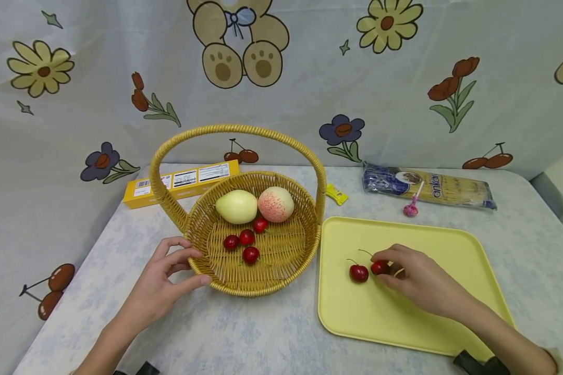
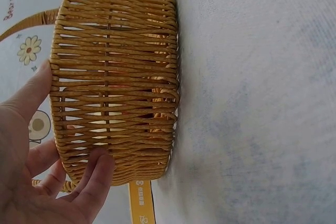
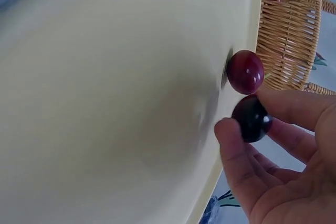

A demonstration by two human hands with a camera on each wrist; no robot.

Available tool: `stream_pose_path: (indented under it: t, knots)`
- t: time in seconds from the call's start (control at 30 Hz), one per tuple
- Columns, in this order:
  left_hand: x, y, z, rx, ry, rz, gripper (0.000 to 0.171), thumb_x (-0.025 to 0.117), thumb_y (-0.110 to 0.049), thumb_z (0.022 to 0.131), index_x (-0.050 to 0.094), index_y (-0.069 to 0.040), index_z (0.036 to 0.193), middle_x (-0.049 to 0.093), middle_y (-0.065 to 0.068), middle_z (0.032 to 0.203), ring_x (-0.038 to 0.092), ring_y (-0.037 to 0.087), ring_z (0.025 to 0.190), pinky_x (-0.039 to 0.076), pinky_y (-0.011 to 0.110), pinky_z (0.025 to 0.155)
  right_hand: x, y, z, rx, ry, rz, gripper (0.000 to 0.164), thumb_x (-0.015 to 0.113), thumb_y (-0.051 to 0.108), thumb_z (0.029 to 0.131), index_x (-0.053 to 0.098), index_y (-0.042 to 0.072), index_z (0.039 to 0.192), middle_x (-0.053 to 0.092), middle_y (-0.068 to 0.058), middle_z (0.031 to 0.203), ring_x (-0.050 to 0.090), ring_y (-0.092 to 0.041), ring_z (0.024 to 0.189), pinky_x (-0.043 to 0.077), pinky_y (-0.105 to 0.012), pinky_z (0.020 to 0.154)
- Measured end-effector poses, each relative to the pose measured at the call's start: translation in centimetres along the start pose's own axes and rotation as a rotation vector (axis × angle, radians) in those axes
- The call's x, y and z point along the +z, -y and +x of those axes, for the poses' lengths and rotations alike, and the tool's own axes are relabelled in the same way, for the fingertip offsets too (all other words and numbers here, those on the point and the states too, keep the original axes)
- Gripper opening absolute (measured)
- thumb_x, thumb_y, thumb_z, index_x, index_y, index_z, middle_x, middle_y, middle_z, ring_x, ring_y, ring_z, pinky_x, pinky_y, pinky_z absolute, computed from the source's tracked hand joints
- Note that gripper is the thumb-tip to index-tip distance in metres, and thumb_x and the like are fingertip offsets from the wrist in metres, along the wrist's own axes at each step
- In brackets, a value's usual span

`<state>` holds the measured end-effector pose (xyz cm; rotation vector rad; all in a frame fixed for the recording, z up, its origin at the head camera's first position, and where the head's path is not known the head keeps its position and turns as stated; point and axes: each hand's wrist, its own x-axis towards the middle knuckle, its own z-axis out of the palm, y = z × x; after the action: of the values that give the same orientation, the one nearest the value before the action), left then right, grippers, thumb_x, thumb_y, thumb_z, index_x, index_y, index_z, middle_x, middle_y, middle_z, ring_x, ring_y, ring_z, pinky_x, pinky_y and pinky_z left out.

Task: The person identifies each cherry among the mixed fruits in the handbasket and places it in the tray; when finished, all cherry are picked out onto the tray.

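My right hand pinches a dark red cherry between thumb and fingers, low over the yellow tray. Beside it on the tray rests another cherry, its thin stem pointing up. My left hand touches the left rim of a woven basket, thumb and fingers spread apart; in the left wrist view some fingertips lie along its outer wall. Inside the basket are a pale yellow-green fruit, a peach and several red cherries.
The basket's tall arched handle rises over it. Behind the basket lies a yellow box. Along the back are a small yellow packet, a pink lollipop and a pack of noodles. A printed cloth hangs behind the table.
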<state>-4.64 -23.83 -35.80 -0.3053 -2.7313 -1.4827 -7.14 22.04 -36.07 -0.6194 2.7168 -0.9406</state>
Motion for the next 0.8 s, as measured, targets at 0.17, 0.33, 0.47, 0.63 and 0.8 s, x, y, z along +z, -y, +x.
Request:
stream_pose_path:
  t: [0.17, 0.33, 0.47, 0.63, 0.8]
  knots:
    - [0.0, 0.0, 0.0, -0.006, 0.000, -0.002, 0.033, 0.081, -0.013, 0.083, 0.067, 0.001, 0.110, 0.040, 0.006, 0.126, 0.063, 0.017, 0.101, 0.054, 0.022, 0.086, 0.1, -0.2, 0.2, 0.021, 0.059, -0.064, 0.025, 0.077, 0.009, 0.086, 0.071, 0.009, 0.111, 0.060, 0.007, 0.091, 0.055, -0.004, 0.073, 0.050, -0.023, 0.059]
    - [0.0, 0.0, -0.1, -0.013, -0.001, 0.002, 0.034, 0.082, -0.014, 0.083, 0.067, 0.001, 0.110, 0.040, 0.006, 0.126, 0.062, 0.019, 0.102, 0.053, 0.020, 0.086, 0.2, -0.4, 0.3, 0.022, 0.077, -0.082, 0.025, 0.077, 0.010, 0.086, 0.071, 0.010, 0.110, 0.060, 0.007, 0.091, 0.053, -0.004, 0.071, 0.047, -0.023, 0.058]
    - [0.1, 0.1, 0.0, -0.009, -0.003, 0.007, 0.034, 0.082, -0.014, 0.083, 0.068, 0.001, 0.110, 0.040, 0.005, 0.126, 0.062, 0.017, 0.102, 0.052, 0.018, 0.086, 0.2, -0.4, 0.2, 0.024, 0.080, -0.088, 0.026, 0.077, 0.011, 0.086, 0.071, 0.009, 0.111, 0.060, 0.007, 0.092, 0.052, -0.004, 0.070, 0.046, -0.023, 0.057]
    - [0.1, 0.1, 0.0, -0.007, -0.004, 0.011, 0.034, 0.082, -0.014, 0.082, 0.068, 0.000, 0.110, 0.040, 0.005, 0.126, 0.062, 0.017, 0.101, 0.053, 0.020, 0.086, -0.2, -0.1, 0.0, 0.008, 0.051, -0.107, 0.029, 0.078, 0.015, 0.086, 0.071, 0.009, 0.114, 0.060, 0.006, 0.095, 0.051, -0.002, 0.070, 0.045, -0.023, 0.055]
    - [0.0, 0.0, 0.0, -0.003, -0.004, 0.012, 0.033, 0.082, -0.014, 0.082, 0.068, -0.001, 0.110, 0.041, 0.005, 0.125, 0.063, 0.018, 0.100, 0.053, 0.021, 0.086, -1.0, 0.6, -0.2, -0.037, -0.035, -0.124, 0.027, 0.077, 0.017, 0.087, 0.072, 0.010, 0.113, 0.062, 0.003, 0.102, 0.052, 0.000, 0.069, 0.045, -0.022, 0.052]
